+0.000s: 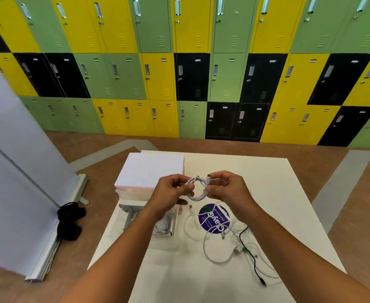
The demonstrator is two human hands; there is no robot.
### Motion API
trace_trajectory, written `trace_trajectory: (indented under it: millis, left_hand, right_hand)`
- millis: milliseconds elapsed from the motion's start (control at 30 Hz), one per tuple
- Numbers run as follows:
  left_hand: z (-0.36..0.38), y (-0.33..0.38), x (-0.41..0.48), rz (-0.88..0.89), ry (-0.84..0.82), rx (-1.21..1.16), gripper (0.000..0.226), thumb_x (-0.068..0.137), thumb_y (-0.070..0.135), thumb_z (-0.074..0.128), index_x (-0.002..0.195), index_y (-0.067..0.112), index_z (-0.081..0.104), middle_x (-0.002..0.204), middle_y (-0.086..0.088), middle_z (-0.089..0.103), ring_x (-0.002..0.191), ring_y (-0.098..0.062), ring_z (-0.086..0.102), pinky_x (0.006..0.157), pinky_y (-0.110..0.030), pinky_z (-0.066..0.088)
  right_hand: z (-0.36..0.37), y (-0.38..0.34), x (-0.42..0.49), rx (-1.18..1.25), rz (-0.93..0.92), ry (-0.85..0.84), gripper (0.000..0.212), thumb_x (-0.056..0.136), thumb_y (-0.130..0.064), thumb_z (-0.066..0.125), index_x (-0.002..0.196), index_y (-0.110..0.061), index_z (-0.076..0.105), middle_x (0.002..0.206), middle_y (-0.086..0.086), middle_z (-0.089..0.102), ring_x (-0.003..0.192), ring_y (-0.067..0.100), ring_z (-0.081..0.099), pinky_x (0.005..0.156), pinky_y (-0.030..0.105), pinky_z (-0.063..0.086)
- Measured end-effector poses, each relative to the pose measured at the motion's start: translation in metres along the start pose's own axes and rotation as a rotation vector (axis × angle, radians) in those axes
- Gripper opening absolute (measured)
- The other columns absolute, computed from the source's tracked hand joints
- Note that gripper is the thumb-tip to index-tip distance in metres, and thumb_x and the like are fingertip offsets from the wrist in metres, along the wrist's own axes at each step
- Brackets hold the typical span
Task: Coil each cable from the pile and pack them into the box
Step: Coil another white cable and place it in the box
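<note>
— So, how many things were there?
— Two hands, one coil (198,194), one box (125,218), one pile (237,251). The left hand (171,193) pinched the white coil's left edge. The right hand (225,189) pinched its right edge, near the plug (208,176).
— Which way did it face?
— Its ring faced the camera, held above the table (179,270); the plug lay left-to-right across its top. The box sat under the left forearm. The pile, to its right, held one black cable (254,262) among tangled white ones, uncountable.
</note>
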State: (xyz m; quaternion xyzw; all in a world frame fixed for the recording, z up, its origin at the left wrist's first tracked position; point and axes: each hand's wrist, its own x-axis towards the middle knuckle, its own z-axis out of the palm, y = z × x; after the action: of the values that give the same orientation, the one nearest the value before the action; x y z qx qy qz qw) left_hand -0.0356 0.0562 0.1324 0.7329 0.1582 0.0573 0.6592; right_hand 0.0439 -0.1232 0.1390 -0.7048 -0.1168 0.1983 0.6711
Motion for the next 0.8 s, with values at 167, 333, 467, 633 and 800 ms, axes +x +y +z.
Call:
trace_trajectory:
  millis: [167,333,467,633,800]
  left_hand:
    - [-0.052,-0.018,-0.017,-0.051,0.025,0.147,0.015,0.087,0.02,0.076,0.102,0.017,0.076,0.09,-0.015,0.072,0.066,-0.012,0.058,0.052,-0.021,0.045]
    - [-0.093,-0.044,-0.038,-0.157,-0.001,0.146,0.008,0.091,0.016,0.072,0.098,0.012,0.073,0.065,-0.008,0.064,0.049,-0.015,0.054,0.046,-0.024,0.039]
    - [-0.115,-0.065,-0.053,-0.246,-0.015,0.157,0.01,0.095,0.018,0.068,0.103,0.013,0.069,0.079,-0.014,0.073,0.063,-0.028,0.071,0.05,-0.025,0.042]
    - [-0.127,-0.092,-0.06,-0.348,0.038,0.025,0.014,0.099,0.008,0.058,0.111,0.009,0.066,0.093,-0.015,0.076,0.079,-0.033,0.075,0.059,-0.032,0.056]
    - [-0.129,-0.119,-0.053,-0.395,0.152,-0.05,0.017,0.101,0.007,0.053,0.11,0.006,0.067,0.091,-0.014,0.077,0.081,-0.03,0.076,0.063,-0.034,0.058]
  right_hand:
    - [0.04,0.002,-0.002,-0.186,-0.02,-0.122,0.031,0.077,0.003,0.08,0.101,-0.015,0.071,0.092,0.006,0.075,0.074,0.013,0.068,0.058,0.021,0.053]
    - [0.089,0.024,-0.003,-0.322,-0.061,-0.246,0.034,0.075,0.001,0.08,0.095,-0.025,0.072,0.086,0.0,0.068,0.074,0.013,0.063,0.068,0.026,0.053]
    - [0.124,0.046,-0.01,-0.455,-0.105,-0.281,0.028,0.078,-0.005,0.072,0.093,-0.028,0.069,0.086,-0.009,0.064,0.075,0.014,0.064,0.063,0.032,0.055]
    - [0.151,0.072,-0.016,-0.549,-0.098,-0.342,0.033,0.082,0.0,0.066,0.095,-0.03,0.065,0.096,-0.009,0.064,0.08,0.012,0.063,0.059,0.021,0.051]
    - [0.16,0.094,-0.012,-0.601,-0.081,-0.365,0.034,0.087,-0.005,0.067,0.094,-0.038,0.064,0.114,-0.004,0.06,0.101,0.011,0.061,0.076,0.006,0.044]
